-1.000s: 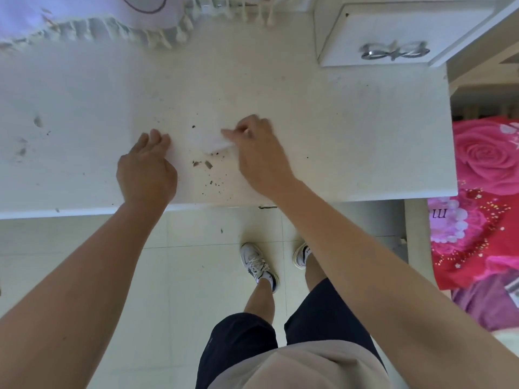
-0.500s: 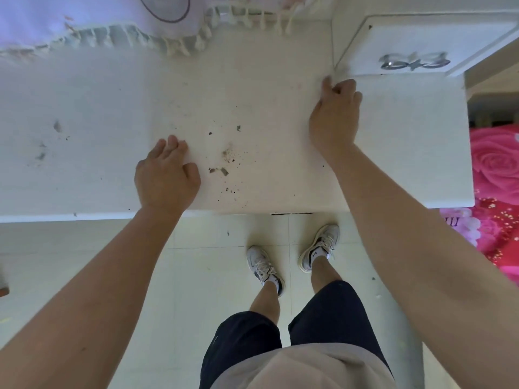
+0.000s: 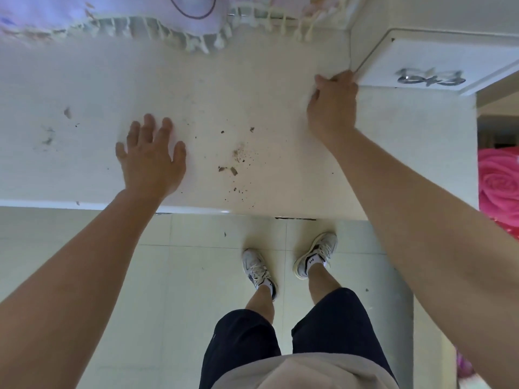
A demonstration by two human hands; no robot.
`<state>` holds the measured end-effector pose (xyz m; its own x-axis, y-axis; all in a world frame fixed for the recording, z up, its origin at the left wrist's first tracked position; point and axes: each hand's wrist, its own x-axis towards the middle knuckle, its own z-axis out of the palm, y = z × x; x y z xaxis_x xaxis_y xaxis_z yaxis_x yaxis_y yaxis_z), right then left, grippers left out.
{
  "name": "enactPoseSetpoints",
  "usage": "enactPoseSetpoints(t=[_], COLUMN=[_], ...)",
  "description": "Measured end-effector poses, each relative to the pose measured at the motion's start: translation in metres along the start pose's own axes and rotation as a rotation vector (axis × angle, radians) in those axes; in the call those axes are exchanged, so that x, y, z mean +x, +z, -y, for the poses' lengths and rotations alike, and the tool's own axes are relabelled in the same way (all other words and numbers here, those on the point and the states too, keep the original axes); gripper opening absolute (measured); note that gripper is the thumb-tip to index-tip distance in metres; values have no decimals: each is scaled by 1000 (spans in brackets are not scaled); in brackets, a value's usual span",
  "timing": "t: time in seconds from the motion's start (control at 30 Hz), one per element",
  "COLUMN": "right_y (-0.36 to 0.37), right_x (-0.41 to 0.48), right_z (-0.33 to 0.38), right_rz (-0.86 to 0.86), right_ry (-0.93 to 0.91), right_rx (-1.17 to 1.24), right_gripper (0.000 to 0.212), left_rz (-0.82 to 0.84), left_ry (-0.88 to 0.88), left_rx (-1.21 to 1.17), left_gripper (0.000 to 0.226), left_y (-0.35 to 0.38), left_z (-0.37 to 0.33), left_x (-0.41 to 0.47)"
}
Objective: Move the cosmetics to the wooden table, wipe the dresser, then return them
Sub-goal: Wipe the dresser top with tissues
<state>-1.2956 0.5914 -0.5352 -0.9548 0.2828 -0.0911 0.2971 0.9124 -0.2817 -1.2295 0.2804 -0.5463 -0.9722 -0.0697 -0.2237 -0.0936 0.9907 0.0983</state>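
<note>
The white dresser top [image 3: 252, 88] spans the view with dark crumbs of dirt [image 3: 238, 155] scattered near its front middle. My left hand [image 3: 151, 158] lies flat on the top with fingers spread, holding nothing. My right hand [image 3: 332, 103] is at the back right, against the corner of the raised drawer unit [image 3: 432, 66], fingers curled over a white tissue [image 3: 307, 98] that barely shows at the hand's left edge. No cosmetics are in view.
A fringed white and lilac cloth [image 3: 118, 21] hangs over the dresser's back edge. The drawer unit has a metal bow-shaped handle [image 3: 429, 77]. Pink rose-patterned bedding [image 3: 498, 186] lies to the right. Below are tiled floor and my feet.
My right hand swept the tissue from the crumbs in the middle to the back right corner by the drawer unit. My left hand opened its fingers wider and stayed in place.
</note>
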Motion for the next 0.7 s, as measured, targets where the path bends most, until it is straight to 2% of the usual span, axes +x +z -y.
enactPoseSetpoints(t=[0.07, 0.17, 0.23, 0.3, 0.37, 0.43, 0.5, 0.57, 0.63, 0.7], right_y=[15, 27, 21, 9, 1, -5, 4, 17, 33, 41], right_x=[-31, -72, -65, -27, 26, 67, 82, 73, 49, 12], right_z=[30, 63, 69, 65, 49, 36, 39, 57, 75, 85], right_rz=[87, 268, 279, 115, -60, -63, 52, 67, 53, 124], right_ry=[-161, -460, -525, -341, -61, 200, 286, 171, -80, -336], right_rx=[-50, 95, 147, 166, 14, -141, -124, -33, -11, -38], right_gripper=[47, 41, 34, 32, 39, 44, 43, 45, 55, 64], left_rz=[6, 19, 28, 37, 40, 37, 42, 57, 77, 100], left_ry=[-16, -26, -12, -11, -21, -19, -7, -5, -6, 3], left_rx=[-18, -35, -36, -40, -47, -41, -33, -34, -32, -21], left_gripper=[54, 54, 54, 55, 55, 55, 55, 55, 54, 54], left_y=[3, 2, 1, 2, 4, 4, 4, 1, -2, -6], left_z=[-2, -1, 1, 2, 3, 3, 3, 3, 3, 3], left_x=[-3, -4, -3, -3, -3, -3, -1, -1, 0, 0])
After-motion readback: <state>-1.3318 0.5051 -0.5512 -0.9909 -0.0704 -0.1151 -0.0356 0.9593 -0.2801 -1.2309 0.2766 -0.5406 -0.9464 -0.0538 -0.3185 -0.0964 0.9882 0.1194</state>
